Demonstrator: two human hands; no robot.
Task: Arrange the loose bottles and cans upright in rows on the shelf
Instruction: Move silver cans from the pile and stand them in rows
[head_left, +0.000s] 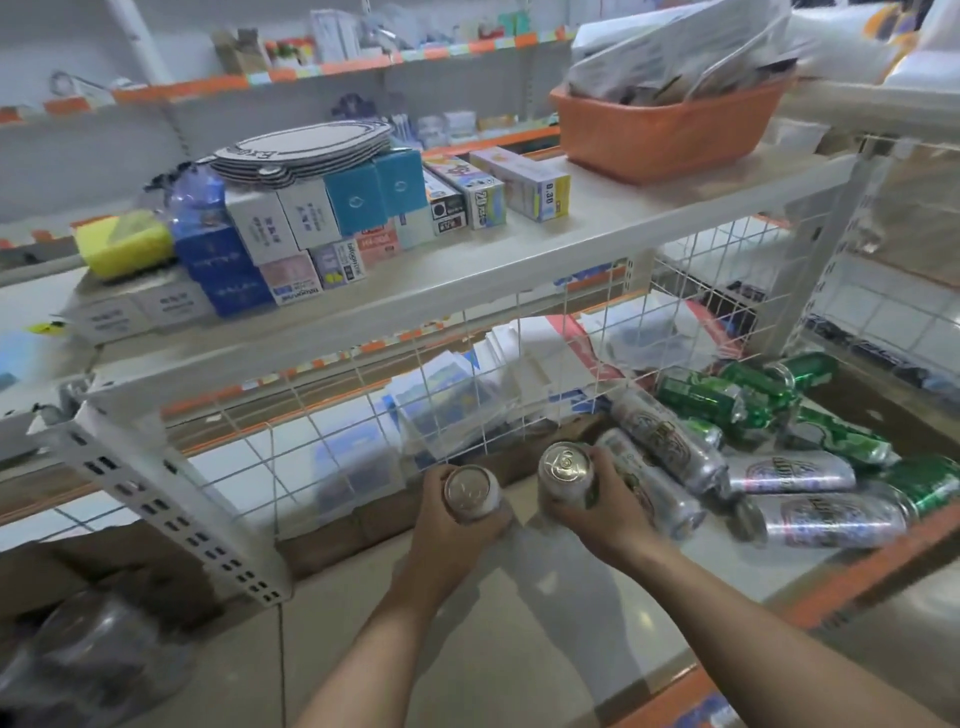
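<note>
Two silver cans stand upright side by side on the low white shelf (571, 613). My left hand (447, 525) grips the left can (470, 491) from its near side. My right hand (605, 506) grips the right can (565, 470), fingers curled round its right side. To the right lies a loose heap on its side: several silver cans (665, 439) and several green cans (722, 400), some overlapping. No bottles show in this view.
A white wire grid panel (415, 374) stands behind the cans. The upper shelf (571, 239) carries small boxes, a yellow sponge and an orange basket (670, 130). An orange strip (852, 577) edges the low shelf. A perforated bracket (171, 514) juts out at left.
</note>
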